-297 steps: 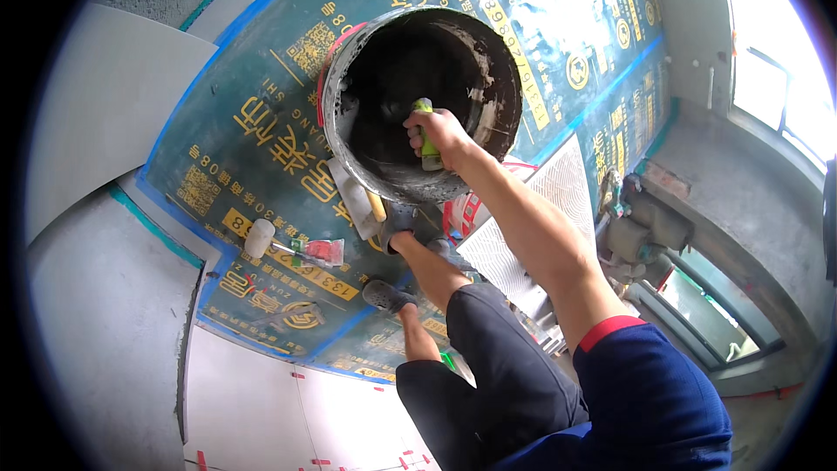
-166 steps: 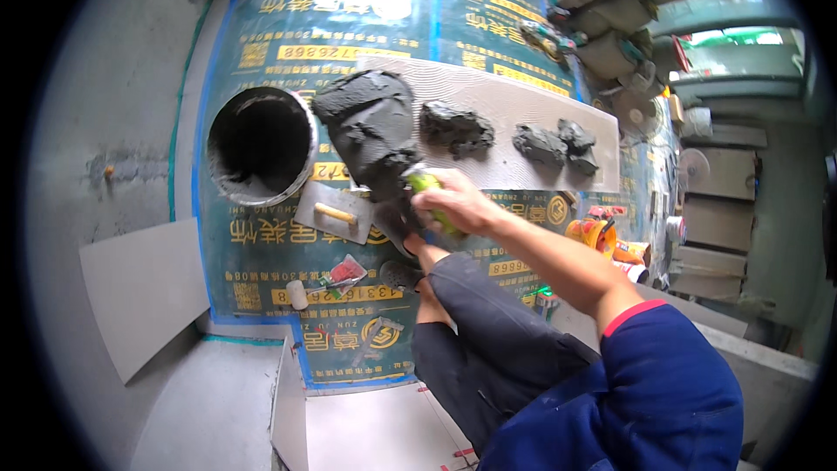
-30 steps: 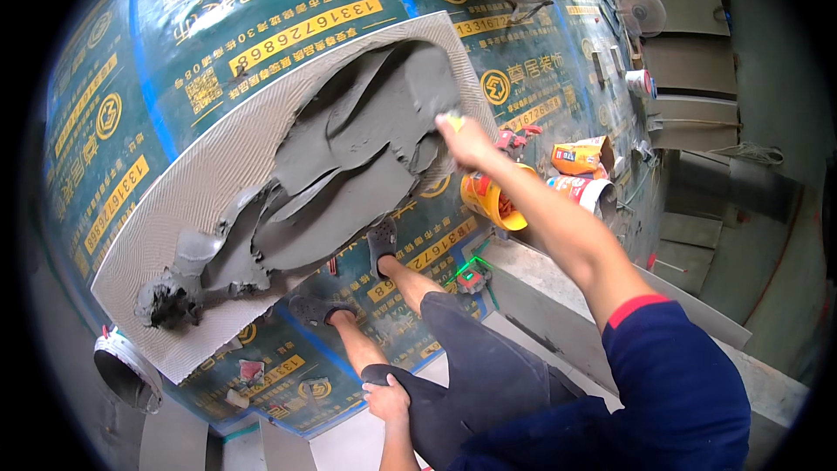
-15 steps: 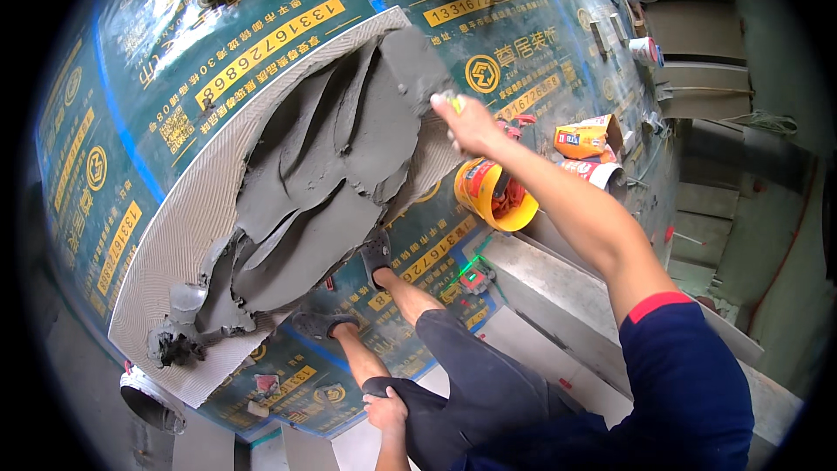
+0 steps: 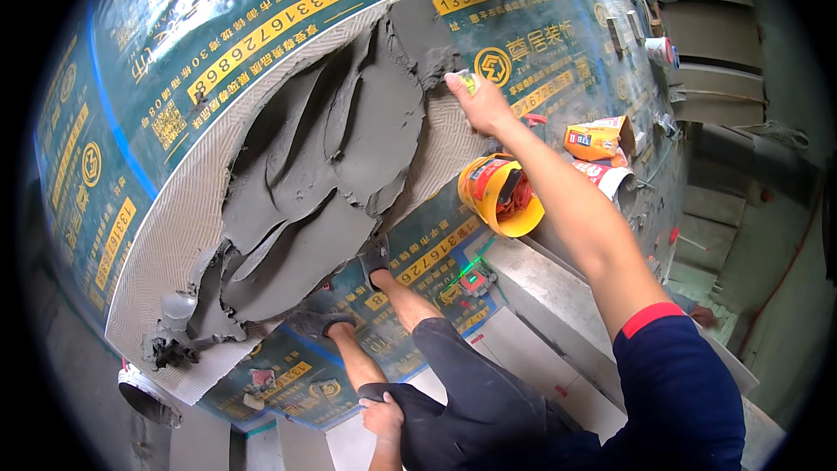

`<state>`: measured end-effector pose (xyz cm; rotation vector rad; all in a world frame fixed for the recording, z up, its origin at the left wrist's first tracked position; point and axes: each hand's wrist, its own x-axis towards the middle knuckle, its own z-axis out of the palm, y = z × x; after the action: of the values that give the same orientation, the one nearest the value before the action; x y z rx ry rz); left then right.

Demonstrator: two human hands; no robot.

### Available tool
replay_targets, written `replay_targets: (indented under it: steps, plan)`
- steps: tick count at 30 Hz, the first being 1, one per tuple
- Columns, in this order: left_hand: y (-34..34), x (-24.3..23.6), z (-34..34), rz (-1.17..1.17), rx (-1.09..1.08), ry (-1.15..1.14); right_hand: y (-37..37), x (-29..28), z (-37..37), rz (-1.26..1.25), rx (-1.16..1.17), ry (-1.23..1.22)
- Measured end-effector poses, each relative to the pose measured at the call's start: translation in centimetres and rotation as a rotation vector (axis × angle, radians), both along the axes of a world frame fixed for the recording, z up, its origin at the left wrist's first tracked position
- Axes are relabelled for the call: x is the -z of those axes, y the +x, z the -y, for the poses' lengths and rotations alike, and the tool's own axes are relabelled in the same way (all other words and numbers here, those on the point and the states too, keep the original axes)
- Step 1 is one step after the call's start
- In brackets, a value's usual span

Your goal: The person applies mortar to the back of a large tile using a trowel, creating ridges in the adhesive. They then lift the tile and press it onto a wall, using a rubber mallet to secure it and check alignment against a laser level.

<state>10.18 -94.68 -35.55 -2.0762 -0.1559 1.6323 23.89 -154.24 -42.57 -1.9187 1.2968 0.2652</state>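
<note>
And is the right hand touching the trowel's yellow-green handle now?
Touching. The head view shows the right hand closed around the yellow-green handle, a short bit showing beyond the grip.

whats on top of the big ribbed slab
Grey mortar covers most of the slab; the right hand holds a coated trowel at its top corner. Ribs show along the edges; the surface beneath the mortar is hidden.

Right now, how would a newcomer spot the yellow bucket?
Find the large ridged panel under grey mortar. Past its right edge, below the right hand in view, sits the yellow bucket. Its round rim and red contents set it apart from the orange bag.
</note>
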Motion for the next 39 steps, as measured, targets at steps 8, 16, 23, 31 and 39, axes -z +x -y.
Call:
replay_targets:
  steps: [8,16,23,31,39]
  plan:
    - [0.2,-0.4,1.3,-0.020,-0.069,0.027,2.1,-2.9,3.0,-0.152,-0.192,-0.435]
    - [-0.4,0.1,1.4,-0.020,-0.081,0.039,7.9,-4.0,5.5,-0.268,-0.410,-0.461]
    - [-0.4,0.0,1.5,-0.038,-0.105,0.062,9.2,-8.6,-0.7,0.021,-0.498,-0.197]
    - [0.4,-0.2,2.1,-0.034,-0.140,0.034,14.3,-5.9,-8.4,-0.098,-0.766,-0.160]
    - [-2.6,0.7,0.5,-0.023,-0.185,0.051,14.6,-3.5,1.3,-0.245,-0.431,-0.510]
